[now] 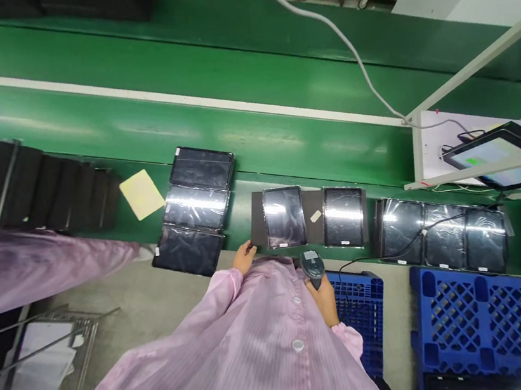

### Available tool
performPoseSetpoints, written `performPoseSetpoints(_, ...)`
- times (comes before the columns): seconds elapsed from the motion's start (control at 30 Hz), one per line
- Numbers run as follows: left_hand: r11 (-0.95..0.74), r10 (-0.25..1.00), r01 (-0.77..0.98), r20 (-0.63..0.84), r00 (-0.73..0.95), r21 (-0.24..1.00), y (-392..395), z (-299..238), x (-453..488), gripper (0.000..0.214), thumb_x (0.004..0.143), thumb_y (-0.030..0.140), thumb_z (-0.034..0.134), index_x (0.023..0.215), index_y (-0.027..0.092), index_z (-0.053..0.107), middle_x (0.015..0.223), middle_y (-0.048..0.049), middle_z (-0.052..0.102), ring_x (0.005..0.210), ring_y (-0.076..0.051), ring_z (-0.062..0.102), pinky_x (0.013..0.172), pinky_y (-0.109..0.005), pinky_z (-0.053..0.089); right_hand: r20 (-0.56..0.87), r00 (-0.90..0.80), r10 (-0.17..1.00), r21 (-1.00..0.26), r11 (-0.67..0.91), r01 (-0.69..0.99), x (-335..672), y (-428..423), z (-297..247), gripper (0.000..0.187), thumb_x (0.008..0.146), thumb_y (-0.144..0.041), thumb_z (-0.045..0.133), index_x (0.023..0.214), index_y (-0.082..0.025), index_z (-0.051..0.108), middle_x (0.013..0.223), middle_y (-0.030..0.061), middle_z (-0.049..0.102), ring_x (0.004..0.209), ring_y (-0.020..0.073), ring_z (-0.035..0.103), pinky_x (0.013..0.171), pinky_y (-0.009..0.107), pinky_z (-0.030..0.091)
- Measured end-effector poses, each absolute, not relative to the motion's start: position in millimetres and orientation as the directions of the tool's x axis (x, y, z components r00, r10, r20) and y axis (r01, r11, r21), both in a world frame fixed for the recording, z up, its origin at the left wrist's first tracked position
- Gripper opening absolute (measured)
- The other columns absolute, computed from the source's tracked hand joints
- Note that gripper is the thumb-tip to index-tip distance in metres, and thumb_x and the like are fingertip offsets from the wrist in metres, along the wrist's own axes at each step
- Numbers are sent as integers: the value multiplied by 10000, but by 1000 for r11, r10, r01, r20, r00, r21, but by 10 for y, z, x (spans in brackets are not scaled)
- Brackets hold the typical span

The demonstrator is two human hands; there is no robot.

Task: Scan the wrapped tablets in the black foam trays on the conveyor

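Note:
My left hand (244,258) is at the table's front edge, its fingers closed at the near left corner of a dark foam sheet (258,218). Two screen panels in clear film lie on this sheet: a left panel (284,216) and a right panel (342,215). Between them is a small pale label (316,216). In my right hand (323,299) is a black handheld barcode scanner (313,266), held by its handle close to my body, just in front of the left panel. The scanner's cable runs off to the right.
Overlapping panels (202,206) lie left, and more panels (443,235) right. A yellow sheet (142,194) and dark foam stacks (43,185) are farther left, near another person's pink sleeve (49,264). A monitor (509,156) stands right; blue pallets (483,319) are below.

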State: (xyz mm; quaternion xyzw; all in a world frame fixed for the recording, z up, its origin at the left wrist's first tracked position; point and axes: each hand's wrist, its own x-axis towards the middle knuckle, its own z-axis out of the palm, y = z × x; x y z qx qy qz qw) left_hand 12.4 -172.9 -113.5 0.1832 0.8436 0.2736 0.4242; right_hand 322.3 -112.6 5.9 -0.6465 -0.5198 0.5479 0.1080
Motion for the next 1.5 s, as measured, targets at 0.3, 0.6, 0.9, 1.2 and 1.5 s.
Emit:
performPoseSetpoints(0.3, 833, 484, -26, -752, -447, 552, -1856, -1057, -161, 586, 791, 554, 748, 1235, 172, 761, 1408, -140, 708, 1309, -330, 648, 1080, -441, 536, -585, -214, 783, -725, -386, 570, 2606, -1364, -54, 356, 852, -452, 549, 1077, -191, 638, 960, 121, 759, 946, 310, 711, 825, 361, 520)
performPoseSetpoints(0.6, 888, 372, -179, -891, -262, 424, -1717, -943, -18, 541, 776, 584, 779, 1068, 130, 748, 1090, -147, 815, 949, -262, 762, 824, -344, 563, -566, -193, 801, -731, -380, 568, 2535, -1401, -7, 349, 839, -453, 541, 1064, -199, 623, 931, 111, 751, 912, 314, 700, 767, 349, 500)
performPoseSetpoints(0.9, 881, 325, -294, -926, -193, 370, -1579, -928, 135, 424, 797, 519, 813, 979, 144, 737, 1005, -124, 815, 820, -197, 725, 727, -280, 508, -557, -197, 807, -733, -367, 572, 2535, -1440, -52, 323, 833, -433, 541, 1037, -195, 620, 913, 107, 741, 850, 297, 677, 767, 353, 496)
performPoseSetpoints(1.2, 846, 301, -427, -947, -114, 320, -1511, -837, 197, 410, 830, 494, 822, 1030, 153, 713, 1127, -157, 809, 883, -208, 767, 760, -281, 563, -551, -154, 820, -719, -373, 586, 2572, -1447, -8, 336, 836, -428, 549, 1051, -187, 640, 923, 109, 752, 829, 289, 691, 747, 351, 523)
performPoseSetpoints(1.5, 806, 321, -452, -924, -207, 381, -1281, -748, 538, 341, 842, 448, 821, 872, 164, 634, 1083, -186, 814, 765, -176, 773, 659, -252, 600, -552, 62, 831, -639, -469, 610, 3396, -1141, 253, 434, 839, -461, 607, 1164, -174, 634, 980, 119, 772, 922, 305, 717, 850, 392, 544)
